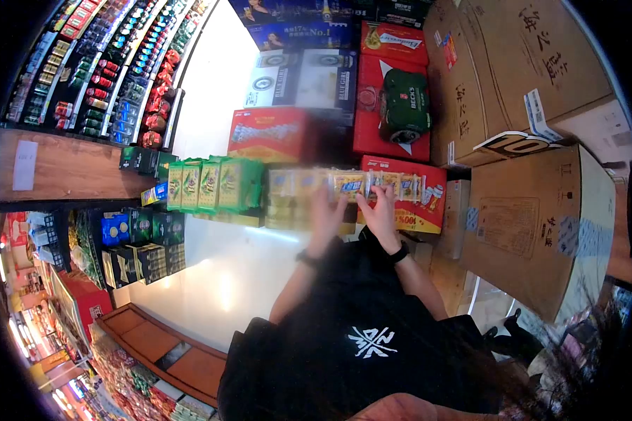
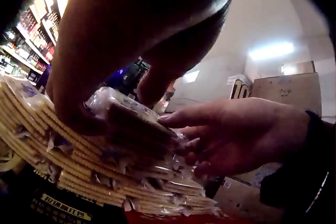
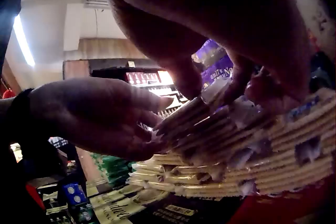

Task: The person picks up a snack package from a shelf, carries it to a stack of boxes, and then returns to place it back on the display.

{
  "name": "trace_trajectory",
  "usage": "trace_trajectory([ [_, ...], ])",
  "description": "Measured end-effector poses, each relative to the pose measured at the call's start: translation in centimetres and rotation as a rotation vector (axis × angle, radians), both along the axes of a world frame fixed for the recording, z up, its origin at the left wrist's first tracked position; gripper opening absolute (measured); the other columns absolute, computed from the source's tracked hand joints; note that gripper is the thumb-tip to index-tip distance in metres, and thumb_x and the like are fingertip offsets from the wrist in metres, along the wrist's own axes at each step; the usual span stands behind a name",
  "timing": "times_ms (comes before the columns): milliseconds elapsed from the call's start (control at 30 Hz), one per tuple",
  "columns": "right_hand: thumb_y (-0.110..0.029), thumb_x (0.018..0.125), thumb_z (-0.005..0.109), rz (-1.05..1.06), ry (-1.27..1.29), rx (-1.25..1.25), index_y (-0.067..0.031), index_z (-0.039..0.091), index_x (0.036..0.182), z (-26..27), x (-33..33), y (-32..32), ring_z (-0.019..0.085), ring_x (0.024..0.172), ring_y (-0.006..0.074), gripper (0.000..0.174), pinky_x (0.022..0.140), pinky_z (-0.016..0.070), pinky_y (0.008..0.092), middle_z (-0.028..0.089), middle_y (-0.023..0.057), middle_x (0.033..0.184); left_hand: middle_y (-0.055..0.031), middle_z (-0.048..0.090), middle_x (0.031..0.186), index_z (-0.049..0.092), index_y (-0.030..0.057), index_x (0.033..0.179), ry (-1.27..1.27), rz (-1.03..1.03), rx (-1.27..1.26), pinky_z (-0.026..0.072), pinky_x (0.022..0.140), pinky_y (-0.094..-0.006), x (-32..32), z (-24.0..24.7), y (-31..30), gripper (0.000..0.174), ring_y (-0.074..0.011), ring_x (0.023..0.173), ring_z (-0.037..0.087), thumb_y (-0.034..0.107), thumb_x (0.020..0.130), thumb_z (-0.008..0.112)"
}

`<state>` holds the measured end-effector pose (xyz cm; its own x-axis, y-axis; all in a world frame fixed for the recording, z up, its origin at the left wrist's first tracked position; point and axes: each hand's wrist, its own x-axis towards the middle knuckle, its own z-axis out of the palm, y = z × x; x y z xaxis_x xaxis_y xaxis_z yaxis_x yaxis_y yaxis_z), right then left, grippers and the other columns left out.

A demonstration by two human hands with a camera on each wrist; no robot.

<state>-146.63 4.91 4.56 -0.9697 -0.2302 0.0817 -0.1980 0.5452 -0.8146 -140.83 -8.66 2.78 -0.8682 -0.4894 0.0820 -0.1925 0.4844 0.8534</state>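
Note:
A clear-wrapped packet of crackers [image 1: 350,186] lies between my two hands, on a row of stacked cracker packets [image 3: 310,134]. My left hand [image 1: 323,221], blurred in the head view, pinches its left end. At the other end my right hand [image 1: 380,219] grips it with thumb and fingers. In the left wrist view the right thumb lies along the top edge of the packet [image 2: 134,107], which tilts above the stack. The right wrist view shows both hands close together around it; the wrapper hides some fingertips.
Green-wrapped cracker packs [image 1: 239,184] stand to the left of the row. Behind are beer cartons [image 1: 267,133] and a green Beck's pack [image 1: 405,105]. Large brown cardboard boxes [image 1: 519,224] rise on the right. Shelves of drinks [image 1: 98,84] fill the far left.

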Motion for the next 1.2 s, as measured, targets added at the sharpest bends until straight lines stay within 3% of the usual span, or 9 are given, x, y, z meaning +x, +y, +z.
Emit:
trace_trajectory([
  [133, -0.026, 0.080, 0.070, -0.028, 0.062, 0.000, 0.0027, 0.056, 0.100, -0.4, 0.6, -0.3, 0.050, 0.099, 0.0330, 0.037, 0.086, 0.0393, 0.0410, 0.050, 0.0173, 0.102, -0.0221, 0.052, 0.114, 0.048, -0.0037, 0.122, 0.042, -0.016, 0.034, 0.0399, 0.094, -0.0432, 0.2, -0.3, -0.7, 0.049, -0.0363, 0.108, 0.049, 0.019, 0.082, 0.067],
  [233, -0.023, 0.081, 0.069, -0.054, 0.088, -0.023, 0.0025, 0.057, 0.099, 0.8, 1.0, -1.4, 0.051, 0.095, 0.0319, 0.034, 0.084, 0.0409, 0.0398, 0.052, 0.0164, 0.098, -0.0208, 0.053, 0.112, 0.046, -0.0035, 0.123, -0.035, -0.066, 0.005, 0.0434, 0.090, -0.0403, 0.6, -0.2, -1.9, 0.050, -0.0326, 0.106, 0.052, 0.019, 0.084, 0.066],
  [433, -0.019, 0.082, 0.068, -0.014, 0.108, -0.080, 0.0024, 0.057, 0.101, 2.2, 1.8, -3.5, 0.056, 0.078, 0.0258, 0.030, 0.070, 0.0453, 0.0346, 0.057, 0.0129, 0.086, -0.0152, 0.055, 0.110, 0.044, -0.0022, 0.125, 0.148, -0.067, 0.509, 0.0511, 0.071, -0.0308, 1.1, 1.5, -3.0, 0.048, -0.0172, 0.096, 0.056, 0.019, 0.086, 0.064],
  [533, -0.017, 0.082, 0.068, 0.037, -0.008, -0.107, 0.0020, 0.057, 0.104, 2.1, 2.8, -5.2, 0.056, 0.071, 0.0212, 0.031, 0.064, 0.0462, 0.0316, 0.059, 0.0119, 0.083, -0.0145, 0.056, 0.114, 0.043, -0.0018, 0.127, -0.112, -0.044, 0.389, 0.0517, 0.074, -0.0319, 2.2, 1.9, -5.7, 0.049, -0.0170, 0.097, 0.057, 0.019, 0.088, 0.062],
  [600, -0.016, 0.082, 0.068, 0.082, -0.131, -0.121, 0.0016, 0.057, 0.107, 2.0, 3.4, -6.5, 0.056, 0.067, 0.0182, 0.032, 0.061, 0.0465, 0.0299, 0.060, 0.0115, 0.083, -0.0145, 0.057, 0.113, 0.043, -0.0027, 0.126, -0.071, 0.067, 0.542, 0.0474, 0.084, -0.0313, 2.9, 3.2, -6.4, 0.044, -0.0187, 0.101, 0.056, 0.014, 0.089, 0.060],
  [667, -0.016, 0.082, 0.068, 0.137, -0.091, -0.130, 0.0016, 0.056, 0.109, 1.8, 4.2, -8.0, 0.056, 0.068, 0.0182, 0.034, 0.062, 0.0470, 0.0303, 0.061, 0.0115, 0.084, -0.0144, 0.057, 0.115, 0.041, -0.0031, 0.127, 0.090, 0.079, 0.462, 0.0453, 0.088, -0.0310, 3.7, 0.1, -7.6, 0.043, -0.0195, 0.103, 0.055, 0.011, 0.091, 0.057],
  [867, -0.016, 0.081, 0.069, 0.336, -0.039, -0.072, 0.0065, 0.046, 0.119, -1.4, 5.6, -10.2, 0.055, 0.075, 0.0223, 0.050, 0.067, 0.0472, 0.0315, 0.055, 0.0150, 0.097, -0.0145, 0.054, 0.118, 0.041, -0.0032, 0.127, 0.108, 0.152, 0.473, 0.0462, 0.086, -0.0297, 5.8, 1.1, -10.1, 0.042, -0.0185, 0.102, 0.055, 0.012, 0.092, 0.057],
  [1067, -0.018, 0.081, 0.068, 0.401, -0.073, -0.088, 0.0067, 0.040, 0.127, -1.0, 5.8, -11.9, 0.053, 0.084, 0.0243, 0.059, 0.072, 0.0458, 0.0337, 0.051, 0.0164, 0.101, -0.0143, 0.054, 0.117, 0.037, -0.0036, 0.130, 0.098, 0.201, 0.468, 0.0474, 0.082, -0.0267, 6.4, -3.0, -11.7, 0.045, -0.0159, 0.099, 0.055, 0.012, 0.092, 0.057],
  [1200, -0.020, 0.081, 0.069, 0.413, 0.010, -0.084, 0.0068, 0.037, 0.129, -2.4, 5.7, -12.2, 0.054, 0.077, 0.0223, 0.063, 0.067, 0.0468, 0.0321, 0.051, 0.0167, 0.101, -0.0142, 0.053, 0.119, 0.038, -0.0036, 0.129, 0.153, 0.208, 0.548, 0.0475, 0.083, -0.0273, 5.8, -4.5, -12.1, 0.045, -0.0162, 0.099, 0.055, 0.013, 0.092, 0.057],
])
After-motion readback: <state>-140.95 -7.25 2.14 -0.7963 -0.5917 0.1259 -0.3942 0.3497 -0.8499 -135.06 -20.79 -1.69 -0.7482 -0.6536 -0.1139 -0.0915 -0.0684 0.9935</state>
